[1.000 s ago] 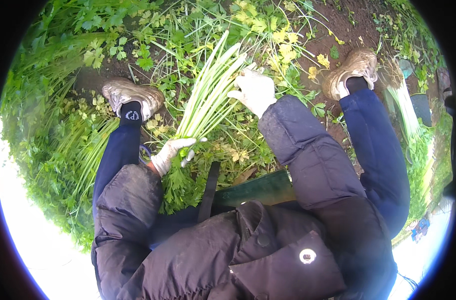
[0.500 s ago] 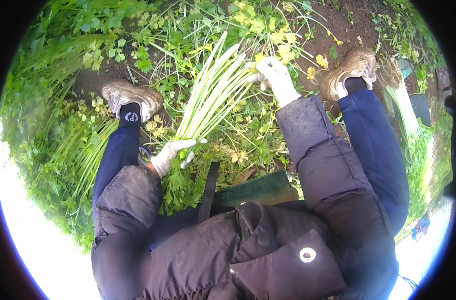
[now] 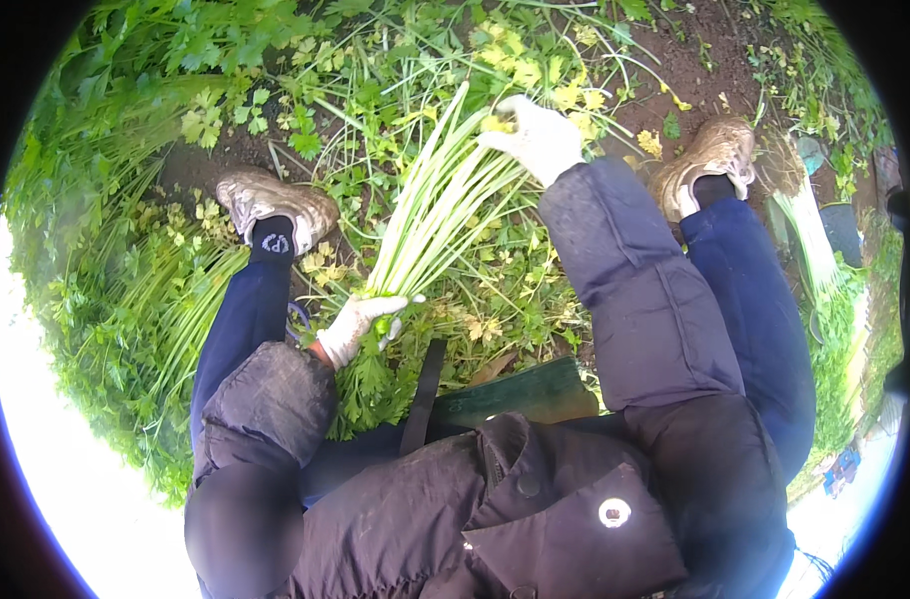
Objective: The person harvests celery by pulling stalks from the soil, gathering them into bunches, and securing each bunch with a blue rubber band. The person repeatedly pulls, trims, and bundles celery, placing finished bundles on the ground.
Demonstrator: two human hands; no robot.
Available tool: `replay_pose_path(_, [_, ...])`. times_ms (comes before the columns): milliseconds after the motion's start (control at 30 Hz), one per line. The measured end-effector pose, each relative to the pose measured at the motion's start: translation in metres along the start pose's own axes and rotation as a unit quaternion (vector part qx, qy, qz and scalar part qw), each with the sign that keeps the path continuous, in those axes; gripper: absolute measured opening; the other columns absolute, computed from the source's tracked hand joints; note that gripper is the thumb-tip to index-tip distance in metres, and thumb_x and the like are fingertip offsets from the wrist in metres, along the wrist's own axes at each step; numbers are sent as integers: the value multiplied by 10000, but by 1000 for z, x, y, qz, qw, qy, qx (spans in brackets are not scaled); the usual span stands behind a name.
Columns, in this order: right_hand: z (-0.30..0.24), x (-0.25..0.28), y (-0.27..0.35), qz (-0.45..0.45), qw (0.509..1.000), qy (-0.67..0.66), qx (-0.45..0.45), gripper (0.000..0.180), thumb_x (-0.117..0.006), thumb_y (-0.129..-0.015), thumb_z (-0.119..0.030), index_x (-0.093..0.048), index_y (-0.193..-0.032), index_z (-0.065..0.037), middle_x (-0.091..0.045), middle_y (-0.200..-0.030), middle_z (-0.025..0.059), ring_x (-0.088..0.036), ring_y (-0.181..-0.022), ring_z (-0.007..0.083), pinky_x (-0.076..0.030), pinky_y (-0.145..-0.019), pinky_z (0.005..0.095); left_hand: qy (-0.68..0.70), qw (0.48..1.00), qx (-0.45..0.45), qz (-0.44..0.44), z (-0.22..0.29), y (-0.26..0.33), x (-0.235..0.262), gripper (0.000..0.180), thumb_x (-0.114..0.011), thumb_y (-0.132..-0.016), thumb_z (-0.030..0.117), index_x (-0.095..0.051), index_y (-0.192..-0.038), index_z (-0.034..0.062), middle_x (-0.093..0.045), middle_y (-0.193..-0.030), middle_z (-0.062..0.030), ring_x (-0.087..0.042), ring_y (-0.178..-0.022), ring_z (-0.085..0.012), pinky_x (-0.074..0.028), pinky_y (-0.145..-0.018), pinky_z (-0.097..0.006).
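My left hand (image 3: 357, 325), in a white glove, is closed around the leafy end of a bunch of celery (image 3: 440, 205). The pale stalks fan upward and to the right, while green leaves hang below that hand over my lap. At the upper right end of the stalks is my right hand (image 3: 537, 138), also gloved. Its thumb and fingers are curled together on a small yellow leaf (image 3: 497, 124), close against the stalk ends. Exactly where its fingertips meet the stalks is hard to make out.
Cut stems and yellowing leaves (image 3: 495, 290) litter the soil between my shoes. Leafy celery (image 3: 105, 200) covers the left side. A trimmed bunch (image 3: 809, 235) lies beyond my right leg. A dark green flat piece (image 3: 515, 394) and a black strap (image 3: 423, 389) are by my lap.
My right hand has shifted left and slightly up along the stalk ends, its fingers curling in. The left hand keeps its hold on the celery, a little lower and further right in view.
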State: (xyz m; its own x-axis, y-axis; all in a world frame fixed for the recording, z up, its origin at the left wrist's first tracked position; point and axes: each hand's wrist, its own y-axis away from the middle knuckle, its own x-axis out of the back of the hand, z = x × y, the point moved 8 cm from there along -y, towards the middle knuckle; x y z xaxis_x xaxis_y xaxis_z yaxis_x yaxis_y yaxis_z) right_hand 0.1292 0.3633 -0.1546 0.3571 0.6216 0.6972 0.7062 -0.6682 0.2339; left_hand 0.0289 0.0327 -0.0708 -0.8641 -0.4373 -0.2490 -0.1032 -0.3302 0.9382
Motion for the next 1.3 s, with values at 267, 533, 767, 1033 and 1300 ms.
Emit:
replay_pose_path(267, [5, 36, -45, -13, 982, 170, -80, 208, -665, -954, -284, -690, -1096, -135, -738, -934, 110, -723, -857, 278, -567, -751, 392, -28, 1000, 5, -5, -1, 1, -2, 445, -689, -944, 320, -678, -1251, -1, -642, -700, -45, -543, -506, -119, -409, -437, -248])
replay_pose_path(533, [50, 111, 21, 36, 986, 151, -62, 864, -743, -800, -653, -590, -1359, -13, -722, -1105, 189, -713, -949, 296, -543, -859, 382, 16, 999, 34, -33, 3, 6, -8, 419, -679, -960, 294, -671, -1256, -2, -659, -750, -40, -580, -541, -126, -475, -471, -261])
replay_pose_path(767, [-97, -90, 150, -262, 599, -692, -306, 887, -438, -951, -733, -331, -1555, -92, -481, -1501, 229, -593, -1264, 369, -500, -1043, 535, -13, 998, -42, -36, 30, 42, -49, 382, -685, -958, 299, -686, -1201, 5, -684, -795, -67, -632, -572, -132, -530, -502, -270])
replay_pose_path(1033, [-125, 49, 60, -73, 523, -849, -13, 687, -546, -1002, -528, -443, -1460, -26, -601, -1332, 185, -624, -1179, 337, -522, -996, 504, -106, 961, -248, -68, 34, 87, -108, 343, -722, -946, 177, -610, -1235, 31, -671, -932, -58, -672, -751, -174, -562, -676, -337])
replay_pose_path(1300, [-202, 175, 94, -13, 743, -664, 84, 348, -744, -921, -185, -590, -1182, -14, -657, -896, 48, -681, -781, 188, -606, -770, 353, -285, 867, -406, -32, 101, 94, -124, 1020, -789, -856, 380, -202, -1603, 8, -314, -1625, -210, -304, -1508, -277, -219, -1239, -373])
